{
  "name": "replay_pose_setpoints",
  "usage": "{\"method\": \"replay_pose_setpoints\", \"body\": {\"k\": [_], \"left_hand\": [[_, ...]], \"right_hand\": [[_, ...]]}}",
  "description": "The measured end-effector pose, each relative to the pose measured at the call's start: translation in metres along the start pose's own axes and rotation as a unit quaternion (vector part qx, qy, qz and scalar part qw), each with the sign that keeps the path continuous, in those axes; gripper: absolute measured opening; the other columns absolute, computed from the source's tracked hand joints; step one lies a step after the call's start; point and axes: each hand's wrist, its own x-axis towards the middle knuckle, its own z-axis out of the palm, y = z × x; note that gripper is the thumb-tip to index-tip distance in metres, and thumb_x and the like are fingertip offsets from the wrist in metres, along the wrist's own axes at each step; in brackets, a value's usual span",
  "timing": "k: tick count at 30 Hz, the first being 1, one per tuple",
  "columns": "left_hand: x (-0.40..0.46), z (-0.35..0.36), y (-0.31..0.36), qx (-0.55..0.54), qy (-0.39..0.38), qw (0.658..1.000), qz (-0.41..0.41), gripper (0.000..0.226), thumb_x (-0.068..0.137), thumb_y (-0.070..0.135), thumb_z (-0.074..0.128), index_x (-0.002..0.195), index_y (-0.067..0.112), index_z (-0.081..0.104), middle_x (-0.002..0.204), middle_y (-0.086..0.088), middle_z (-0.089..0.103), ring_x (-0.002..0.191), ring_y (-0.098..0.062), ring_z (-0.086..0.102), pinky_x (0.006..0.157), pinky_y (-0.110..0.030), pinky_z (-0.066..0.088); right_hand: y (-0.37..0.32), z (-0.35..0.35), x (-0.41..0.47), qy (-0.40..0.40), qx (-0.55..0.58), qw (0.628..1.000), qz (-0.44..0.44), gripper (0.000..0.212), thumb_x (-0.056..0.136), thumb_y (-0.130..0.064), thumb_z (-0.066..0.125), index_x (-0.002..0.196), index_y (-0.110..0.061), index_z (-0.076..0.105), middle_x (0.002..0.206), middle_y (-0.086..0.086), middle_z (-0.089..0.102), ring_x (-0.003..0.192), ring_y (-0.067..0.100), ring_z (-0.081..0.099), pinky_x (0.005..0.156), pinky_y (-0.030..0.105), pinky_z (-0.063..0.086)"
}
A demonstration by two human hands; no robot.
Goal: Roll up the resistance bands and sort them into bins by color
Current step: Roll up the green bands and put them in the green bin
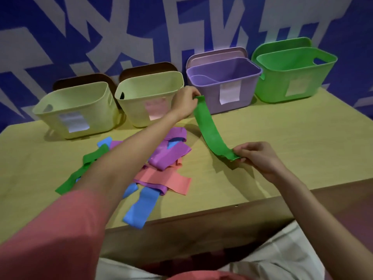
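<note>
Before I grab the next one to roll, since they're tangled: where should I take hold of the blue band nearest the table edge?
Pinch the blue band at its near end, coming from the table's front edge. That end lies flat and uncovered, while its far end runs under the purple band.

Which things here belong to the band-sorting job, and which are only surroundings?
Job:
- green stretchy band, held by left hand and right hand
- pile of mixed coloured bands
- green plastic bin
- purple plastic bin
- two pale yellow bins

Surroundings:
- wooden table
- blue patterned wall
</note>
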Motion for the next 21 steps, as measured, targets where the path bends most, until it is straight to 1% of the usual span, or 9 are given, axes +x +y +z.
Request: {"method": "replay_pose_setpoints", "body": {"k": [3, 6, 9, 11, 14, 16, 18, 21], "left_hand": [[0.018, 0.015, 0.005, 0.059, -0.043, 0.997, 0.035, 0.024, 0.083, 0.003, 0.058, 0.098, 0.012, 0.074, 0.103, -0.005, 0.073, 0.097, -0.023, 0.065, 0.081, -0.035, 0.052], [0.023, 0.029, 0.008, 0.112, -0.073, 0.989, 0.064, 0.024, 0.083, 0.004, 0.056, 0.097, 0.013, 0.072, 0.101, -0.006, 0.072, 0.096, -0.028, 0.064, 0.08, -0.041, 0.052], [0.016, 0.039, 0.005, 0.157, -0.083, 0.981, 0.078, 0.02, 0.086, 0.007, 0.055, 0.101, 0.01, 0.068, 0.105, -0.008, 0.069, 0.098, -0.03, 0.061, 0.079, -0.042, 0.05], [0.006, 0.041, 0.004, 0.157, -0.066, 0.982, 0.087, 0.018, 0.087, 0.008, 0.057, 0.102, 0.007, 0.067, 0.106, -0.011, 0.067, 0.099, -0.03, 0.06, 0.077, -0.04, 0.049], [-0.025, 0.037, 0.009, 0.083, -0.048, 0.991, 0.091, 0.017, 0.086, 0.009, 0.062, 0.102, 0.007, 0.069, 0.103, -0.008, 0.069, 0.095, -0.022, 0.062, 0.078, -0.029, 0.047], [-0.06, 0.027, 0.014, 0.012, -0.07, 0.994, 0.084, 0.014, 0.085, 0.01, 0.067, 0.098, 0.009, 0.073, 0.095, -0.003, 0.072, 0.084, -0.011, 0.063, 0.075, -0.02, 0.045], [-0.1, 0.018, 0.017, -0.055, -0.097, 0.991, 0.077, 0.01, 0.084, 0.01, 0.069, 0.092, 0.01, 0.075, 0.086, 0.001, 0.072, 0.075, -0.006, 0.062, 0.071, -0.016, 0.047], [-0.157, 0.01, 0.015, -0.107, -0.108, 0.986, 0.062, 0.007, 0.084, 0.012, 0.071, 0.089, 0.012, 0.075, 0.083, 0.005, 0.07, 0.075, -0.005, 0.063, 0.071, -0.013, 0.047]], "right_hand": [[0.004, 0.007, -0.004, -0.011, -0.009, 1.0, 0.0, 0.003, 0.085, 0.001, 0.067, 0.084, 0.003, 0.069, 0.078, 0.011, 0.068, 0.054, 0.004, 0.063, 0.056, 0.015, 0.054], [0.01, 0.013, -0.009, -0.032, 0.007, 0.999, 0.02, 0.012, 0.085, 0.002, 0.066, 0.092, 0.013, 0.067, 0.084, 0.016, 0.069, 0.06, 0.008, 0.068, 0.057, 0.015, 0.054], [0.014, 0.017, -0.013, -0.056, 0.035, 0.997, 0.051, 0.014, 0.085, 0.002, 0.067, 0.092, 0.014, 0.066, 0.094, 0.023, 0.069, 0.071, 0.016, 0.071, 0.062, 0.018, 0.056], [0.014, 0.016, -0.015, -0.06, 0.069, 0.993, 0.078, 0.017, 0.086, 0.002, 0.066, 0.095, 0.016, 0.065, 0.097, 0.025, 0.069, 0.077, 0.02, 0.071, 0.066, 0.02, 0.058], [0.013, 0.014, -0.018, -0.07, 0.137, 0.981, 0.117, 0.021, 0.088, 0.002, 0.062, 0.102, 0.019, 0.061, 0.099, 0.027, 0.068, 0.085, 0.022, 0.071, 0.072, 0.022, 0.059], [0.013, 0.012, -0.021, -0.073, 0.173, 0.974, 0.13, 0.02, 0.09, 0.003, 0.059, 0.102, 0.019, 0.06, 0.093, 0.028, 0.069, 0.082, 0.021, 0.072, 0.072, 0.022, 0.058], [0.015, 0.012, -0.022, -0.079, 0.186, 0.97, 0.134, 0.018, 0.091, 0.004, 0.057, 0.102, 0.019, 0.059, 0.089, 0.028, 0.069, 0.08, 0.02, 0.072, 0.073, 0.021, 0.058], [0.02, 0.015, -0.025, -0.077, 0.169, 0.976, 0.116, 0.016, 0.092, 0.005, 0.055, 0.101, 0.019, 0.058, 0.1, 0.03, 0.066, 0.082, 0.02, 0.071, 0.075, 0.021, 0.058]]}}
